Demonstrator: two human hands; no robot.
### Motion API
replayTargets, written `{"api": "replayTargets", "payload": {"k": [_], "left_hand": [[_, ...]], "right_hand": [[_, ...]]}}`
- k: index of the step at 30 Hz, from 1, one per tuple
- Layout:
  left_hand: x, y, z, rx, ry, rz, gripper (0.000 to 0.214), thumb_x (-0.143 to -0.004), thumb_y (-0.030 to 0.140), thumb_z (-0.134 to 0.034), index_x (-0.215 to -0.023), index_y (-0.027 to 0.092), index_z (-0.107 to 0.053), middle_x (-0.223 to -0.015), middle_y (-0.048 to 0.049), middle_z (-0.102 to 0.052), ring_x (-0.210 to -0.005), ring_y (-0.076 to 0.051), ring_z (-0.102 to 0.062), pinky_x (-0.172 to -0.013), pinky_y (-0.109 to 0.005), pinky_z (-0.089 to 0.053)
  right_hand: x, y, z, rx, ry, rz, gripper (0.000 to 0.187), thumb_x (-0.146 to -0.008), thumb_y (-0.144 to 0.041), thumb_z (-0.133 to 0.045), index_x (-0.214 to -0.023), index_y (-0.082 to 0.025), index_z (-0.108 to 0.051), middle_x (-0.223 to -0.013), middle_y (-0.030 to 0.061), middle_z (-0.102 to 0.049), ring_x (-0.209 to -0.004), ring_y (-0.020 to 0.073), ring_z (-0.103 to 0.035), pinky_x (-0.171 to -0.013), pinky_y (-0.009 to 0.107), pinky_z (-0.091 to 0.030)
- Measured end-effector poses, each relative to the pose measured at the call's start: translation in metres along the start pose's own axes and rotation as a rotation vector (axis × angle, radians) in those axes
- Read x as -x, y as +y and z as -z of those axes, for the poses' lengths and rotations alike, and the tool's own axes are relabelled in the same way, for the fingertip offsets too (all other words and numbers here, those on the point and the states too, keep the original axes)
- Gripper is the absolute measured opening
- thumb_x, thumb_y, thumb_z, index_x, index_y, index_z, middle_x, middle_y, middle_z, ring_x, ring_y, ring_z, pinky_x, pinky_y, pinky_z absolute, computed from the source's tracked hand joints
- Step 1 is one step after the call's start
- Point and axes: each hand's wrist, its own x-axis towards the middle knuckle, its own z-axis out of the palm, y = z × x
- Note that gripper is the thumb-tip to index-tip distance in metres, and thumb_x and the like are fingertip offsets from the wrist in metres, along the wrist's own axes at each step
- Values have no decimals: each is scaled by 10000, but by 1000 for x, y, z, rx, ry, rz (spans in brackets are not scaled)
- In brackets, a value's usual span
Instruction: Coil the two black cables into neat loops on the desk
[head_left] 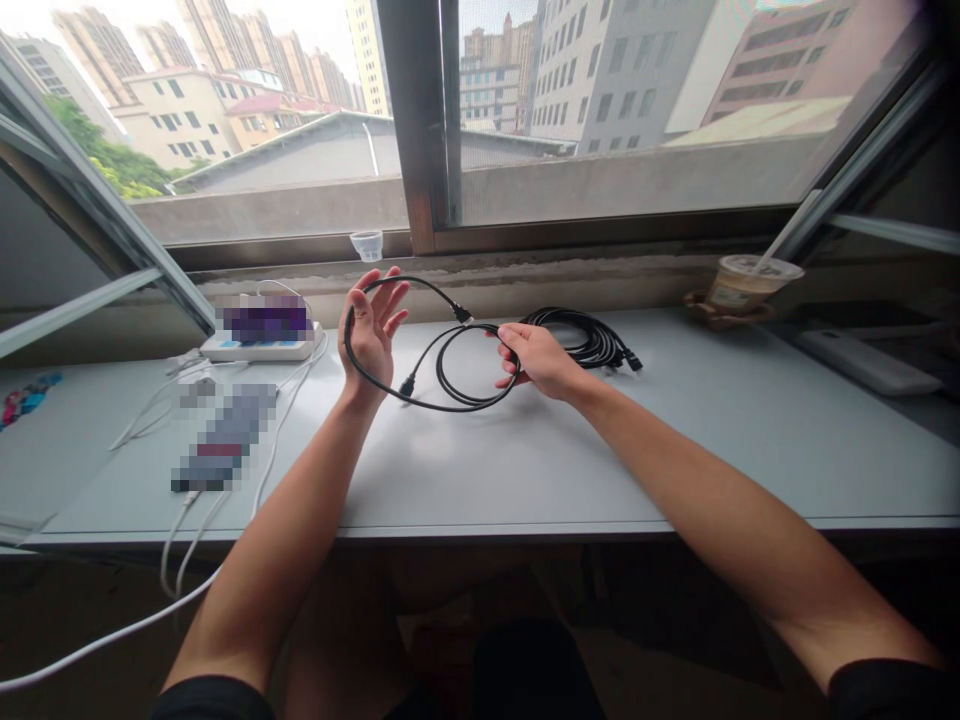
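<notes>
A person at a white table (480, 485) by a window (431, 225) is holding a looped black cable (454, 409) above the middle of the tabletop, between its front and back edges. The right hand (541, 358) is gripping the coil between thumb and fingers, while the left hand (371, 335) is standing open, fingers spread, with the cable curving around it. One plug (463, 314) is showing between the hands; another (407, 387) is hanging nearer the left wrist. Behind the right hand, a bundle of black cables (604, 347) is lying toward the back edge. An iced drink (742, 285) is standing near the back right corner, and a white power strip (262, 350) is sitting along the back edge, left of the left hand.
</notes>
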Motion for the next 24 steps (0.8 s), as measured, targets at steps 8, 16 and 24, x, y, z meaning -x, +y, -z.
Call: {"api": "replayTargets", "payload": {"k": [8,16,24], "left_hand": [[7,-9,-10,-17,-77,-16,611,-976,808,-449,-1324,337,-623,-1535,-78,-646,-1395,-305,-641,-1089,-458,-517],[13,-19,-4,-289,-387,-6,581,-1037,663,-509,-1450,272,-625,-1453,-141,-699,-1414,-314,-620,-1091,-462,-511],[7,-24,9,-582,-455,-3,430,-1010,498,-624,-1288,203,-766,-1305,-120,-775,-1234,-273,-703,-1065,-376,-520]], "right_hand": [[3,-3,-3,-108,21,-79,97,-1023,-254,-603,-1004,-194,-677,-860,10,-588,-643,115,-547,-662,409,-703],[6,-8,-2,-200,-216,-88,252,-1012,-374,-665,-1171,-201,-756,-881,23,-687,-820,143,-669,-766,271,-620],[19,-20,-7,-274,-280,-67,396,-849,-280,-860,-1231,-245,-762,-969,10,-722,-768,114,-666,-729,271,-627]]}}
